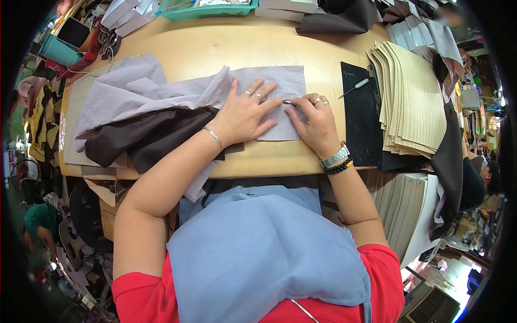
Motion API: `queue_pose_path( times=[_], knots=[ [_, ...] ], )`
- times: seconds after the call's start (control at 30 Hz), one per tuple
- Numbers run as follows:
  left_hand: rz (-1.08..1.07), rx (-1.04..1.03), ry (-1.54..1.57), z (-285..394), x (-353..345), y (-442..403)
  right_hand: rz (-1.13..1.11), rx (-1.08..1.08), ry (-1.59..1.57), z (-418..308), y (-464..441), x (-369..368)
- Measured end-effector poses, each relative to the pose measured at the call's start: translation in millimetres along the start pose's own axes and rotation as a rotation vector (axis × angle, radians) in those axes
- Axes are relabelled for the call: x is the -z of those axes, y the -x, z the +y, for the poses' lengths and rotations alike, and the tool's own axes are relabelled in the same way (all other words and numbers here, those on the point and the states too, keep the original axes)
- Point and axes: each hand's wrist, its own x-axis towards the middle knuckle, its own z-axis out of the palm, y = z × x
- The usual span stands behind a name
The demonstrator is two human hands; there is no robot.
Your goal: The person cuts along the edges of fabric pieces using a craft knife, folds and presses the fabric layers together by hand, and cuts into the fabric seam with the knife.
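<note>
A light grey-lilac cloth (pixel 129 81) lies crumpled at the left and flatter toward the table's middle, with dark brown material (pixel 156 134) along its front side. My left hand (pixel 247 110) rests spread on the flatter part, fingers apart, palm down. Just right of it, my right hand (pixel 312 118) pinches something small, thin and dark at the cloth's right part; the item is too small to name. The two hands nearly meet at the left index fingertip.
A black board (pixel 358 129) with a thin pointed tool (pixel 354 88) lies to the right, beside stacked cream textured sheets (pixel 412 97). A teal tray (pixel 207 12) stands at the back. A red basket (pixel 91 54) is at the back left. Other people are visible at both sides.
</note>
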Motion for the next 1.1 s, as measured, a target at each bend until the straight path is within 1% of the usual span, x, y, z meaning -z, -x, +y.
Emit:
queue_pose_path(
  times=[0.2,0.4,0.7,0.9,1.1],
  knots=[
    [-0.003,-0.054,0.006,5.1,-2.7,-12.3,-0.008,0.016,0.013,1.1,0.2,0.7],
    [-0.010,-0.062,-0.021,6.7,-3.7,-13.8,-0.006,-0.040,0.047,11.0,5.0,12.6],
    [0.013,-0.072,-0.010,11.9,-4.7,-23.7,0.043,-0.050,-0.015,19.1,9.0,15.2],
    [-0.003,-0.094,-0.005,10.9,-2.5,-28.3,0.052,0.015,-0.022,21.5,7.8,14.7],
    [-0.013,-0.096,0.009,9.9,-4.9,-30.4,0.042,0.014,0.014,23.2,7.2,18.6]
  ],
)
